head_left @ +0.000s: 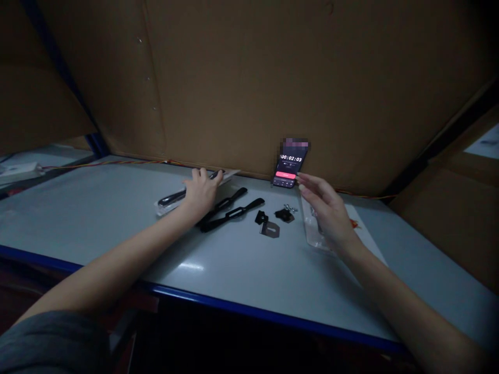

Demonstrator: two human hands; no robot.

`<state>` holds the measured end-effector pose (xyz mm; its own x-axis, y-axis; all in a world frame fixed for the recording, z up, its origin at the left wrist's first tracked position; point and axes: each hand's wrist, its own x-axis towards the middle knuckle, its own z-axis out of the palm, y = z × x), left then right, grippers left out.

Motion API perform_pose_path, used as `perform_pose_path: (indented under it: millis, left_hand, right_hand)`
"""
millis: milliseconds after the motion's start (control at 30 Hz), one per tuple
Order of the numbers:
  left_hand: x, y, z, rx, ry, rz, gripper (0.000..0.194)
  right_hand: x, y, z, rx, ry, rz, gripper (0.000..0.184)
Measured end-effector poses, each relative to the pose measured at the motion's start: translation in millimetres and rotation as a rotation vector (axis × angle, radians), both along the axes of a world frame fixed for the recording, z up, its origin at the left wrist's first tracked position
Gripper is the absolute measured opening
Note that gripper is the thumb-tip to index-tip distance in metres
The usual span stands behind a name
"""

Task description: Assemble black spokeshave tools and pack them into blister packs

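My left hand (pixel 201 193) is closed over a pack holding a black-handled tool (pixel 173 197), near the back of the table. Part of the pack is hidden under my fingers. Just in front of that hand lie two black handle halves (pixel 233 212), long and slotted. To their right are a metal blade (pixel 270 229), small black parts (pixel 284 214) and several tiny silver screws (pixel 290 208). My right hand (pixel 325 205) is held with fingers apart beside the lower right corner of a phone (pixel 288 169); whether it touches the phone I cannot tell. Beneath this hand lies a clear plastic pack (pixel 316 236).
The phone leans on a brown cardboard wall (pixel 234 78) and shows a timer. Thin red and yellow wires (pixel 117 162) run along the wall's foot. A white power strip (pixel 21 172) sits at the far left. The grey table (pixel 234 265) has a blue front edge.
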<state>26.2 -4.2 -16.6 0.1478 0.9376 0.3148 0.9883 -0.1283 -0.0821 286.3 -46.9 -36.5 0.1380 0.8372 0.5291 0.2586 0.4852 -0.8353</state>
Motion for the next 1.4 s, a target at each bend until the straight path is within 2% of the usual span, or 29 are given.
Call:
perform_pose_path:
  millis: [200,533,667,800,933,1033,1200,1300,1400]
  left_hand:
    - [6.3,3.9,-18.0,-0.01,0.114,0.082,0.048]
    - [-11.3,22.9,-30.2,0.036,0.204,-0.142,0.047]
    - [-12.8,26.0,-30.5,0.041,0.2,-0.232,0.043]
    - [-13.1,25.7,-27.6,-0.032,0.179,-0.304,0.043]
    - [-12.2,26.6,-24.0,-0.109,0.163,-0.314,0.044]
    - [-10.1,25.6,-19.5,-0.095,0.164,-0.307,0.043]
    - [2.2,15.6,-2.9,-0.049,0.134,-0.393,0.043]
    - [15.0,8.8,5.4,-0.099,0.103,-0.522,0.037]
    - [25.1,5.9,5.1,-0.175,0.038,-0.614,0.032]
  right_hand:
    - [0.4,0.0,-0.7,0.002,-0.051,0.003,0.03]
    - [0.7,-0.6,-2.3,-0.013,-0.087,0.029,0.033]
    - [2.3,0.1,-1.6,-0.008,-0.099,0.028,0.033]
    - [1.8,-0.7,-0.7,0.006,-0.139,0.026,0.034]
    - [-1.2,-3.0,0.3,0.016,-0.186,0.016,0.033]
    - [1.2,-2.4,2.4,0.033,-0.244,0.006,0.03]
    - [24.7,9.3,3.9,0.027,-0.5,-0.027,0.024]
    - [41.7,20.1,-2.1,-0.063,-0.779,-0.065,0.02]
    - [50.1,28.0,-11.4,-0.169,-1.041,-0.105,0.019]
